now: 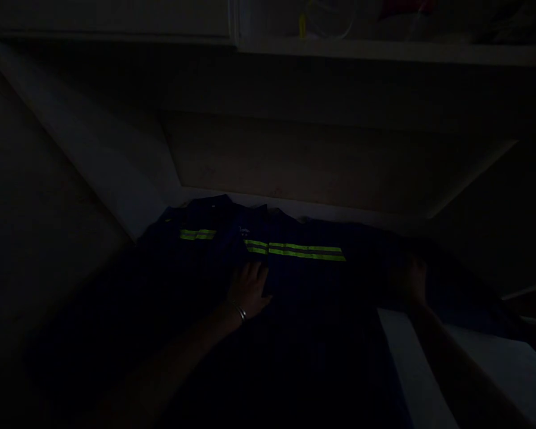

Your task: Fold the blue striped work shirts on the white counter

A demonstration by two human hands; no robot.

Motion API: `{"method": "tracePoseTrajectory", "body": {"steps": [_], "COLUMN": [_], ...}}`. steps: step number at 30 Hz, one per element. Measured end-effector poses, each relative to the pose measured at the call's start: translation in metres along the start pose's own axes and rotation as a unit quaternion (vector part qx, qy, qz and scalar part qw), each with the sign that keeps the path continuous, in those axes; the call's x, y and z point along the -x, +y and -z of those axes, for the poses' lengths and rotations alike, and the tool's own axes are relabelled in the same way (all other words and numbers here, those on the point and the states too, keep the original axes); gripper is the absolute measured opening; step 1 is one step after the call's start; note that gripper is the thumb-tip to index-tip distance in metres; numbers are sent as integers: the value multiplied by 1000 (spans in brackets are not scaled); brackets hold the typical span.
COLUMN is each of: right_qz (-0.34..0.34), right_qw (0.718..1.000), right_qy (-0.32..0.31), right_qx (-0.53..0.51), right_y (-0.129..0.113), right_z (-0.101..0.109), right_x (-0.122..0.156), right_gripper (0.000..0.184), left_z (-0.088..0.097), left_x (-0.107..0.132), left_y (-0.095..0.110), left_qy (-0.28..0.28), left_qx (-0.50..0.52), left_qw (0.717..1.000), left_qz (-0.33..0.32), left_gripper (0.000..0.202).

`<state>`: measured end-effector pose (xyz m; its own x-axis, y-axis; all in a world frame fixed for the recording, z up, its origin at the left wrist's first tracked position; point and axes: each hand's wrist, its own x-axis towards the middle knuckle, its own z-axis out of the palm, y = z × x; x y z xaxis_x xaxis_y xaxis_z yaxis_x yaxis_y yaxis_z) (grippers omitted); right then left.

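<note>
A dark blue work jacket with a yellow-green reflective band across its chest lies spread out in dim light. My left hand, a bangle at its wrist, rests on the jacket's front just below the band, with fingers stretched out and nothing held. Over the sleeve side on the right is my right hand; its fingers are lost in the dark against the cloth. A second dark blue garment with a similar band lies at the left, partly overlapped by the jacket.
Above hangs a shelf holding a yellow item and a red item. A pale panel stands behind the clothes, and a slanted side wall rises at left. The white surface shows at lower right.
</note>
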<state>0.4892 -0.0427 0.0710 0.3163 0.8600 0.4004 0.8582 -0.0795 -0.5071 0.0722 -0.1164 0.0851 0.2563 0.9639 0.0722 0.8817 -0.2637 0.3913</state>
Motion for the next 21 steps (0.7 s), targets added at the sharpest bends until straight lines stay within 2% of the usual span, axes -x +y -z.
{"method": "tracePoseTrajectory", "body": {"steps": [2,4,6,7,9,12,14,16,18,19,21], "right_qz": [63,167,241,266,292,303,305,309,312,314,316], "right_qw": [998,983,962,952,941,939,940,939,938,938,937], "right_qy": [-16,-75,-128,-146,-159,-145,-134,-128,-126,-126,-127], "right_qx": [7,3,20,34,57,71,75,78,80,80,80], "right_y": [-20,-43,-61,-67,-71,-65,-60,-57,-56,-55,-54], "right_z": [-21,-41,-58,-64,-72,-78,-80,-81,-83,-84,-86], "right_x": [27,59,89,101,115,119,116,114,114,114,115], "right_gripper": [57,48,41,38,35,34,35,35,35,35,34], "left_z": [-8,-10,-2,7,38,109,155,181,180,170,137], "left_x": [2,7,8,6,-2,-18,-24,-26,-28,-31,-42], "left_y": [-28,-41,-48,-53,-71,-121,-155,-174,-174,-168,-153], "left_qy": [-7,-15,-20,-16,5,55,90,132,171,181,177], "left_qx": [-38,-35,-11,2,8,-76,-197,-256,-301,-316,-319], "left_qw": [999,999,998,998,994,977,943,915,903,907,924], "left_qz": [23,38,54,67,108,193,254,282,253,214,113], "left_gripper": [56,47,41,40,39,39,37,40,43,44,43]}}
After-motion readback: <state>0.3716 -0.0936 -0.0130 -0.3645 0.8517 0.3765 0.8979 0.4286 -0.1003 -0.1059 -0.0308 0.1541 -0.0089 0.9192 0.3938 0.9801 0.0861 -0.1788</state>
